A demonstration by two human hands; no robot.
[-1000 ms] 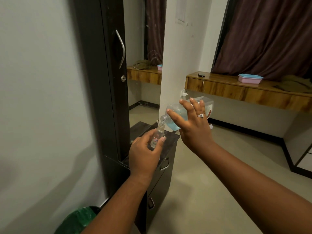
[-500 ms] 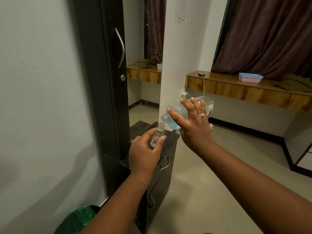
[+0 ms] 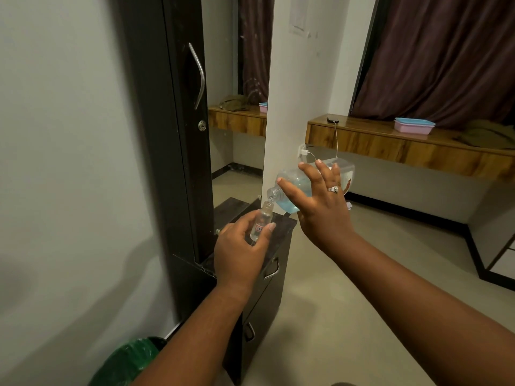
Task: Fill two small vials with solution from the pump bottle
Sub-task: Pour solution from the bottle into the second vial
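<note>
My left hand [image 3: 242, 249] pinches a small clear vial [image 3: 260, 221] between thumb and fingers, holding it nearly upright over the dark cabinet top. My right hand [image 3: 320, 207] grips a clear bottle [image 3: 295, 188] with pale blue solution, tipped on its side, its pump removed. The bottle's open neck sits just above the vial's mouth, almost touching it. A second vial is not in view.
A dark drawer cabinet [image 3: 267, 277] stands below my hands beside a tall dark wardrobe door [image 3: 178, 135] and a mirror [image 3: 237, 107]. A green-lined bin [image 3: 128, 360] sits at bottom left. A wooden shelf [image 3: 404, 146] at the right carries a pink and blue box [image 3: 413, 125].
The vial and the tipped bottle stay almost where they were; the bottle's neck has shifted very slightly over the vial's mouth.
</note>
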